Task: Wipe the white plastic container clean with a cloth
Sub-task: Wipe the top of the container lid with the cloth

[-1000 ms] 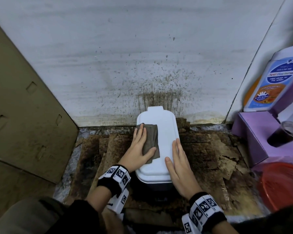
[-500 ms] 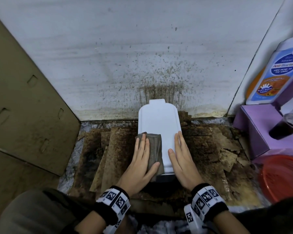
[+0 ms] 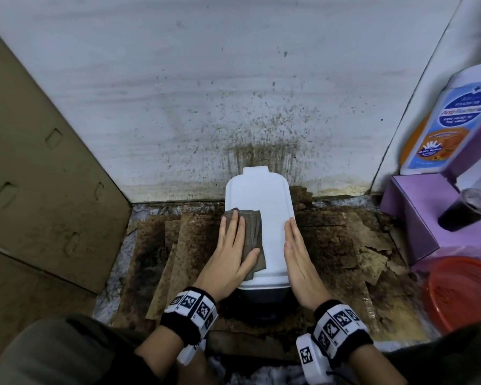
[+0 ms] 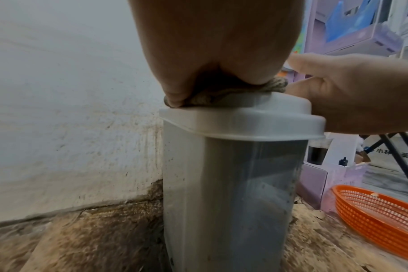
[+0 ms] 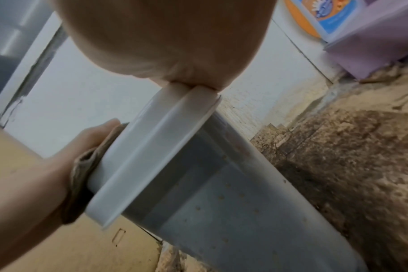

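A tall container with a white lid (image 3: 264,207) and a greyish see-through body (image 4: 231,193) stands upright against the stained wall. A folded grey-brown cloth (image 3: 252,232) lies on the lid's left half. My left hand (image 3: 233,251) lies flat on the cloth with straight fingers, thumb across its near edge, pressing it down; the wrist view shows the cloth (image 4: 205,97) squeezed under the palm. My right hand (image 3: 296,257) rests flat along the lid's right edge with fingers straight and together, its palm against the lid's rim (image 5: 175,128).
Dirty brown cardboard pieces (image 3: 345,245) cover the floor around the container. A cardboard panel (image 3: 39,176) leans at the left. At the right are a purple box (image 3: 417,215), a dark cup (image 3: 467,209), a wash bottle (image 3: 444,126) and an orange mesh basket (image 3: 464,293).
The left hand with the cloth slid toward me along the lid's left side, then back up away from me. The right hand stayed on the right edge.
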Demonstrator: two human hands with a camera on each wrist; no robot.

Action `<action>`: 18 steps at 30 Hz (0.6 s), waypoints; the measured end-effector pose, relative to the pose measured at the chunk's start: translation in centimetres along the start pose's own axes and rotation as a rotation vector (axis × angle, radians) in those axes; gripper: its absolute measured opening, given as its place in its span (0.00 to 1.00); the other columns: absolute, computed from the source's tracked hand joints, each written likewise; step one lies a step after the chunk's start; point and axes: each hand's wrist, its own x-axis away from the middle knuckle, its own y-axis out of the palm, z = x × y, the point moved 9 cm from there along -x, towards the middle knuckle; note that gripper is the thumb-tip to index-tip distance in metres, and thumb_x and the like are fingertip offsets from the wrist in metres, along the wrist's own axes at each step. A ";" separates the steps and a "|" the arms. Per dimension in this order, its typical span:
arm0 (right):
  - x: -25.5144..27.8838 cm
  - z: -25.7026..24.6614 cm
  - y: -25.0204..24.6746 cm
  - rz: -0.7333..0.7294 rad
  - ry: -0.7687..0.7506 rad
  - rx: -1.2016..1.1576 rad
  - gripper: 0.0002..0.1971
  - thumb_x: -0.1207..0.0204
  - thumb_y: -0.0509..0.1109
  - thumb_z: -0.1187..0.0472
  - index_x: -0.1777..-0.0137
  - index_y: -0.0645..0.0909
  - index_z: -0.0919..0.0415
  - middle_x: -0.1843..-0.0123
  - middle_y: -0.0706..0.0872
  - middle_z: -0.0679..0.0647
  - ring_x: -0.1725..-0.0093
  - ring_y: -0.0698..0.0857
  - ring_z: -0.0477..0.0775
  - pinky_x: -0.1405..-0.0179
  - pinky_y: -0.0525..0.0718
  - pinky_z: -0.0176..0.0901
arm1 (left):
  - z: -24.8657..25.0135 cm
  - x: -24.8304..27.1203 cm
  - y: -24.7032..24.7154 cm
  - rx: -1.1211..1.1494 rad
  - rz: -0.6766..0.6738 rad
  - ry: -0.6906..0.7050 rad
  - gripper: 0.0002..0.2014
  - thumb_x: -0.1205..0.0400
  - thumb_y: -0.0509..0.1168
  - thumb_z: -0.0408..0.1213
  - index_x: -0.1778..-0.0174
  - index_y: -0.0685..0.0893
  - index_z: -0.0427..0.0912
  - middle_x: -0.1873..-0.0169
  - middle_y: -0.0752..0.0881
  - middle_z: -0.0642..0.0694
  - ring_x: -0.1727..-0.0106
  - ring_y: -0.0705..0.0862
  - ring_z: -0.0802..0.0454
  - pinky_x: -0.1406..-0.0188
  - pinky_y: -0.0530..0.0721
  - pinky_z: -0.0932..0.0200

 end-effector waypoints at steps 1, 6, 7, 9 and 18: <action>0.1 -0.1 -0.2 -0.009 0.015 -0.040 0.28 0.11 0.40 0.45 0.12 0.41 0.43 0.12 0.37 0.31 0.16 0.39 0.27 0.11 0.42 0.45 | -0.1 0.1 0.1 -0.017 -0.008 -0.001 0.38 0.09 0.48 0.57 0.11 0.34 0.46 0.15 0.24 0.54 0.17 0.19 0.57 0.16 0.34 0.57; 0.4 0.0 -1.1 -0.029 0.059 -0.177 0.28 0.13 0.37 0.41 0.12 0.48 0.38 0.13 0.44 0.28 0.18 0.44 0.21 0.21 0.43 0.18 | 0.6 1.4 -0.5 -0.397 0.081 0.071 0.35 0.08 0.42 0.56 0.12 0.58 0.34 0.13 0.58 0.33 0.14 0.57 0.36 0.19 0.71 0.37; 0.3 0.1 -1.2 -0.029 0.062 -0.191 0.28 0.12 0.36 0.41 0.12 0.49 0.38 0.13 0.46 0.27 0.18 0.45 0.21 0.21 0.44 0.19 | 0.4 1.6 -0.5 -0.423 0.082 0.046 0.35 0.09 0.44 0.57 0.12 0.60 0.35 0.13 0.61 0.33 0.18 0.66 0.34 0.23 0.76 0.37; 0.2 0.3 -1.5 -0.028 0.068 -0.216 0.28 0.12 0.35 0.41 0.12 0.51 0.38 0.13 0.48 0.26 0.18 0.47 0.21 0.17 0.45 0.27 | 0.1 1.9 -0.8 -0.458 0.084 0.017 0.36 0.11 0.46 0.59 0.12 0.62 0.38 0.14 0.65 0.35 0.24 0.74 0.34 0.29 0.79 0.39; -0.2 1.3 -2.1 -0.018 0.084 -0.285 0.32 0.17 0.35 0.30 0.15 0.58 0.33 0.15 0.55 0.23 0.16 0.52 0.26 0.12 0.50 0.45 | 0.0 2.2 -0.6 -0.051 -0.115 0.232 0.42 0.10 0.56 0.54 0.11 0.35 0.47 0.13 0.27 0.54 0.13 0.26 0.57 0.12 0.41 0.51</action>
